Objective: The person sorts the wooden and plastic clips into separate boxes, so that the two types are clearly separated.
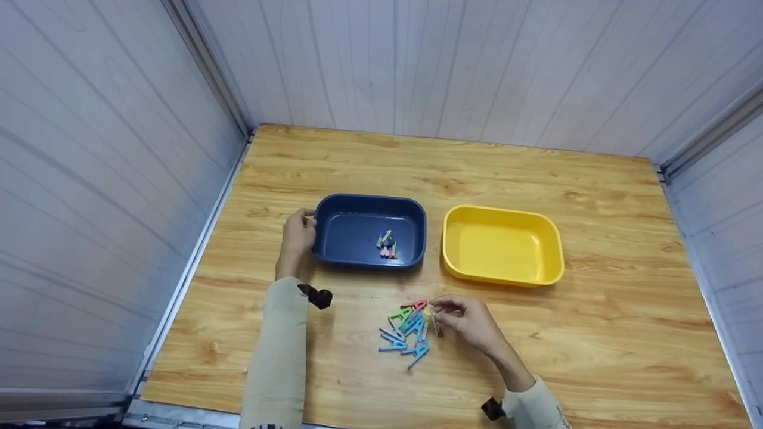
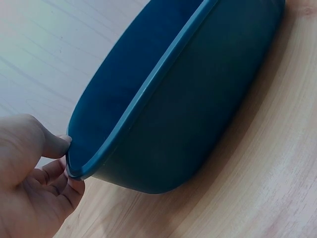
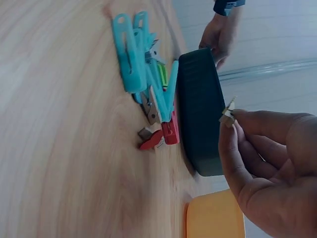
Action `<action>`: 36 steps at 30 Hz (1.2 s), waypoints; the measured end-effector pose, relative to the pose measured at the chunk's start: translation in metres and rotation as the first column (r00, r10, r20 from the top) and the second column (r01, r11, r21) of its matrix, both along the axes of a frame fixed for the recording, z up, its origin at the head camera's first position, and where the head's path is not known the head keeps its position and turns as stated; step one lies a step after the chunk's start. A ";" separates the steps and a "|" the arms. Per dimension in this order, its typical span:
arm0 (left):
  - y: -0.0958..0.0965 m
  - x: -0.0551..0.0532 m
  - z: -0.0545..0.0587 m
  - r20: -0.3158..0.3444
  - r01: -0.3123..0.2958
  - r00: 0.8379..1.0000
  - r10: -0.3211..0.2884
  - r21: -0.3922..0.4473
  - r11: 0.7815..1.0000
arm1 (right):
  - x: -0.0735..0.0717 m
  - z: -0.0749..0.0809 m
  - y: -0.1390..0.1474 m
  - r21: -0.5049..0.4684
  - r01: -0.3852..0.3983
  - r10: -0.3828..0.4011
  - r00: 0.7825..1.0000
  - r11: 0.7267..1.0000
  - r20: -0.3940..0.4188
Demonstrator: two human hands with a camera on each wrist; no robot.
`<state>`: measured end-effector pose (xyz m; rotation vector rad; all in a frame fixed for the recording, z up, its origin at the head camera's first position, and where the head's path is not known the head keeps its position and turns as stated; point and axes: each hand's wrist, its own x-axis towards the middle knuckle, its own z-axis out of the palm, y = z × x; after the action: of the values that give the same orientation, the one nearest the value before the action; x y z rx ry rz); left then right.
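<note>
My left hand point(image 1: 297, 236) grips the left end of a dark blue plastic tub point(image 2: 163, 124), thumb at the rim and fingers curled beneath it. Several tiny decorated clothespins point(image 1: 387, 245) lie inside at the tub's right. My right hand point(image 1: 468, 322) pinches a small pale clothespin point(image 3: 228, 115) between thumb and forefinger, raised over the table. Just left of that hand is a loose pile of larger plastic clothespins point(image 1: 411, 325), mostly blue, with a green one point(image 1: 400, 316) and a red one point(image 1: 415, 305). A small red clip point(image 3: 152, 141) lies by the pile.
A yellow plastic tub point(image 1: 557, 250) stands to the right of the blue one, a narrow gap between them. Both sit on a wood-grain table point(image 1: 608, 333). Pale panel walls point(image 1: 417, 65) enclose its back and sides.
</note>
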<state>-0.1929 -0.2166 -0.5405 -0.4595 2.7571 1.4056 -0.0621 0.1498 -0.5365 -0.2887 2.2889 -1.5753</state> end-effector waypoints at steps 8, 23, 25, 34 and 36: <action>0.001 -0.001 0.000 -0.033 -0.016 0.999 0.015 -0.029 0.999 | -0.003 0.026 -0.008 -0.116 0.040 -0.030 0.996 0.992 0.086; 0.001 0.000 0.001 -0.014 -0.016 1.000 0.016 -0.013 1.000 | -0.026 -0.002 -0.014 -0.274 0.102 -0.071 0.990 0.956 0.120; 0.001 0.000 0.001 -0.016 -0.016 1.000 0.016 -0.014 1.000 | -0.027 -0.001 -0.016 -0.294 0.114 -0.077 0.988 0.949 0.133; 0.002 0.000 0.002 -0.020 -0.010 1.000 0.010 -0.020 1.000 | -0.038 0.004 -0.029 -0.352 0.133 -0.073 0.981 0.927 0.179; 0.002 0.000 0.002 -0.029 -0.010 1.000 0.009 -0.026 1.000 | -0.042 0.005 -0.030 -0.361 0.133 -0.078 0.983 0.923 0.164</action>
<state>-0.1928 -0.2146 -0.5388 -0.4574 2.8023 1.3911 -0.1041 0.1194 -0.5311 -0.1352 1.9133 -2.0134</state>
